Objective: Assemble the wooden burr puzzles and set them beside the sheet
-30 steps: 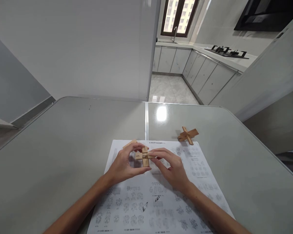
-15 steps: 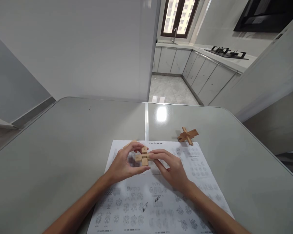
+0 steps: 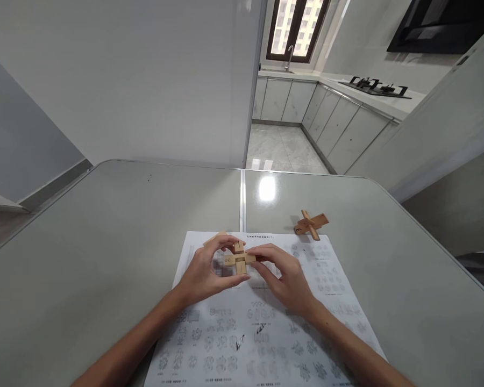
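Between my two hands is a cross of notched wooden puzzle pieces (image 3: 241, 267), light in colour with small marks on the ends. My left hand (image 3: 204, 271) grips it from the left, fingers on the far end and thumb on the near end. Thumb and fingers of my right hand (image 3: 284, 274) pinch its right arm. A printed instruction sheet (image 3: 266, 344) with rows of small diagrams lies under both hands. Behind my left fingers another light wooden piece (image 3: 214, 237) is partly hidden.
A second, darker cross of wooden pieces (image 3: 311, 224) rests at the sheet's far right corner. The grey table (image 3: 84, 242) has a metal seam (image 3: 242, 199) down its middle. Beyond it are a wall and a kitchen with a hob (image 3: 375, 87).
The right fingers have shifted slightly on the cross, so more of its right arm shows. Otherwise the hands and the other things stay nearly as they were.
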### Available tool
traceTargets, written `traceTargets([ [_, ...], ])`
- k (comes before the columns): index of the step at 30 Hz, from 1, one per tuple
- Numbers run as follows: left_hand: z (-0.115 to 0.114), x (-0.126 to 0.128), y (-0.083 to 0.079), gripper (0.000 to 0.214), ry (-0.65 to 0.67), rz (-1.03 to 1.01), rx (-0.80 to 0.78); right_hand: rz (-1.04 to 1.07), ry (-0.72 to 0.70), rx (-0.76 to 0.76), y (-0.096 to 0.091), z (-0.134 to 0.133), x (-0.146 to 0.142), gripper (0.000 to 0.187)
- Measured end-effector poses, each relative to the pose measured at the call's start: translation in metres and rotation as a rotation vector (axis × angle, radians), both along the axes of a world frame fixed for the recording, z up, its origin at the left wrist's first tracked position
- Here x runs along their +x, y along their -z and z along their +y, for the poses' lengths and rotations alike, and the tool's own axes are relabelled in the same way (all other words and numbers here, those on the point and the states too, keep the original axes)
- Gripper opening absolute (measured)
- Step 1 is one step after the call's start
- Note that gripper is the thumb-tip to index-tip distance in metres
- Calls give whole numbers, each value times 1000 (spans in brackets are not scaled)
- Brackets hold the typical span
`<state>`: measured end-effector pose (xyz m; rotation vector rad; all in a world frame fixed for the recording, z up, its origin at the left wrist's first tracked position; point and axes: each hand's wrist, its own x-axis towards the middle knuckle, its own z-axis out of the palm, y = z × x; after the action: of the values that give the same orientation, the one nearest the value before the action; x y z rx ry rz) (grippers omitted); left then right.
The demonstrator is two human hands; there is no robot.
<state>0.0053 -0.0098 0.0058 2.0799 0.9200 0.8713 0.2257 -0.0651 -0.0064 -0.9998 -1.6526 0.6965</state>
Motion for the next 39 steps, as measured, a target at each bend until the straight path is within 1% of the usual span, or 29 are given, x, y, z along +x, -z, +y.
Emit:
traceTargets([
  [9,2,-2,3,62,0,-6,-7,-23,-40,-12,-2,0,3,23],
  [12,2,-1,0,62,8,-13,13,15,-53,-62,-2,-1,3,21],
  [14,1,-1,-3,62,30,-4,38,64,-53,-119,-2,-1,3,16],
  [17,-1,-1,-5,62,84,13,98,145,-55,-208,1,0,3,11],
  [21,-1,-2,-1,61,172,38,220,200,-61,-299,5,2,4,17],
  [24,-1,0,0,57,232,79,302,172,-87,-340,6,4,4,19],
  [28,-3,2,-2,50,272,83,371,94,-114,-343,3,5,4,17],
  [30,-4,2,-2,57,271,74,334,146,-117,-387,3,5,5,19],
  [31,-4,1,-1,64,254,73,284,188,-116,-422,3,5,5,20],
  [33,-3,-2,1,79,200,74,136,265,-104,-483,3,5,6,21],
  [34,-3,-3,2,82,172,76,53,295,-97,-498,4,5,6,22],
  [36,-1,-4,2,78,133,83,-81,339,-102,-508,4,5,7,24],
  [37,-1,-4,1,70,121,90,-128,355,-114,-509,3,5,6,24],
  [39,0,-2,-2,50,98,102,-192,375,-140,-515,2,5,6,24],
])
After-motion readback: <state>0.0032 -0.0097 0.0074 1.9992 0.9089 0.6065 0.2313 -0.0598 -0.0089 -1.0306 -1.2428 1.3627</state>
